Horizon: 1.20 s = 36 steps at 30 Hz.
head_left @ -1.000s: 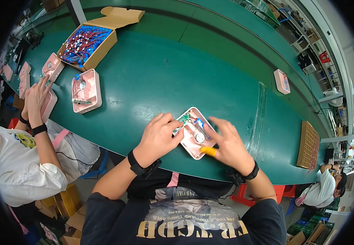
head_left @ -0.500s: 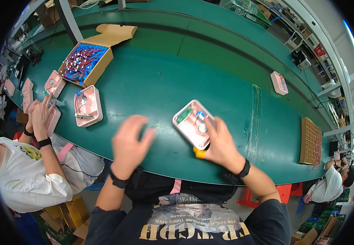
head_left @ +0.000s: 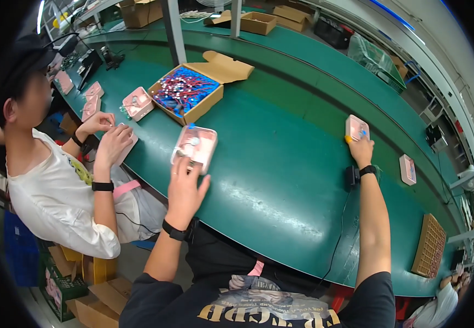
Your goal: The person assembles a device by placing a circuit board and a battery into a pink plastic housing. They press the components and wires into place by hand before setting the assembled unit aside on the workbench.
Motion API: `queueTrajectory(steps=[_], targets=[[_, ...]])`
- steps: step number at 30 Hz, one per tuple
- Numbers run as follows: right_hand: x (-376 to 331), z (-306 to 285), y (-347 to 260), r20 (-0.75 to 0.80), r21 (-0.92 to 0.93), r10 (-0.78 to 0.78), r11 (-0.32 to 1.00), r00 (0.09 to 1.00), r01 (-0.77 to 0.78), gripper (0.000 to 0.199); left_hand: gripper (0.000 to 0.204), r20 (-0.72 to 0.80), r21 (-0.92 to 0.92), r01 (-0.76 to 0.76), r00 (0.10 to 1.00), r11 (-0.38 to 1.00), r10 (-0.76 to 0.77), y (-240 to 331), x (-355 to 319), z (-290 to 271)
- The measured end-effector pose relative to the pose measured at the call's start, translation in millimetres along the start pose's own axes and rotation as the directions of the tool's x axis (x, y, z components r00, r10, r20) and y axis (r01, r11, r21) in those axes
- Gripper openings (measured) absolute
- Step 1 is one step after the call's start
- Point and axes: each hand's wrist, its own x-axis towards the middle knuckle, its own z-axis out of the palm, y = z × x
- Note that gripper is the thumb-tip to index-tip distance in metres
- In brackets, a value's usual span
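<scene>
Out at the far right, my right hand [head_left: 361, 152] grips the near end of a shallow pink plastic case [head_left: 357, 127] that holds small blue parts. A yellow cover [head_left: 349, 139] shows at the thumb's tip. My left hand [head_left: 184, 188] reaches over the near end of another pink case [head_left: 207, 143], which contains a round whitish part and has a blue bit at its far rim. The left fingers touch or overlap that end, with the thumb stretched apart; the fingertips are partly lost inside the case.
A cardboard box [head_left: 210, 103] of red-wired blue parts stands open beyond my left hand. At left, a co-worker's hands [head_left: 111, 139] handle a pink case, with several more cases nearby. Another pink case [head_left: 408, 169] and a gridded brown tray [head_left: 430, 246] lie at right. A black cable crosses the green table.
My right hand has carried its pink case far and right across the table. My left hand has come to the other pink case. The view has turned toward the left.
</scene>
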Motion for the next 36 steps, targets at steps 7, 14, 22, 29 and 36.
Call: queueTrajectory(steps=[7, 14, 22, 29, 36], targets=[[-60, -30, -37, -0.136, 0.039, -0.302, 0.95, 0.944, 0.309, 0.073, 0.016, 0.088, -0.334, -0.237, 0.956, 0.912, 0.28, 13, -12, -7], [-192, -65, -80, 0.123, 0.722, -0.866, 0.413, 0.484, 0.556, 0.047, 0.016, 0.117, -0.547, -0.378, 0.849, 0.747, 0.515, 59, 2, 20], [-208, -59, -70, 0.089, 0.772, -0.857, 0.381, 0.507, 0.509, 0.031, 0.017, 0.159, -0.438, -0.108, 0.968, 0.893, 0.195, 106, 24, 41], [-187, -67, -57, 0.362, 0.741, -0.58, 0.654, 0.729, 0.153, 0.032, 0.02, 0.192, -0.556, -0.123, 0.943, 0.822, 0.271, 101, 30, 84], [-188, -50, -38, 0.113, 0.598, -0.791, 0.537, 0.601, 0.595, 0.039, 0.026, 0.324, -0.545, -0.047, 0.909, 0.837, 0.262, 121, 45, 84]])
